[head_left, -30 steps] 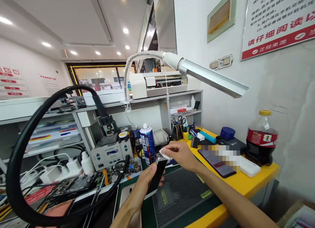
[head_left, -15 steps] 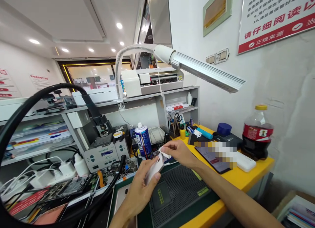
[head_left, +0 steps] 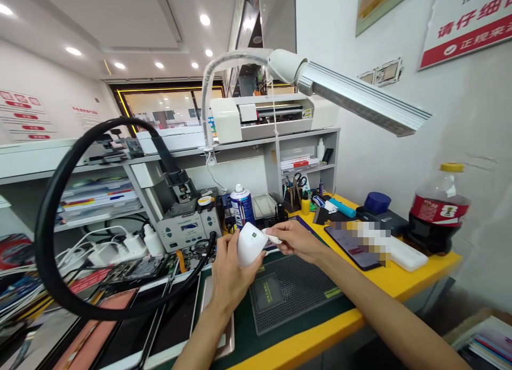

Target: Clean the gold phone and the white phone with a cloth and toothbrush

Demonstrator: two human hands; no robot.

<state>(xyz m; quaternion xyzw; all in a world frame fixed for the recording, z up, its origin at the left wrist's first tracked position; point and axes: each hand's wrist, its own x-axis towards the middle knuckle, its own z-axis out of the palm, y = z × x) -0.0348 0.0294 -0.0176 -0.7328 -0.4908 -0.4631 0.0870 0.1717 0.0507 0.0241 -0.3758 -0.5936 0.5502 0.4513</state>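
Observation:
A small white device with rounded edges and a small dark green square near its top is in my left hand, fingers wrapped round its sides. My right hand pinches a white wad, perhaps tissue or cloth, against the device's right edge. Below both hands lies a dark perforated mat on the yellow-edged table. A phone with a lit screen rests to the right of my right hand.
A blue and white spray can stands behind my hands. On the right are a cola bottle and a white power bank. A black hose loops over tablets at left. A lamp hangs above.
My left hand has turned the device so its broad white face shows. The wad in my right hand has gone from its top end to its right edge. The view has shifted left.

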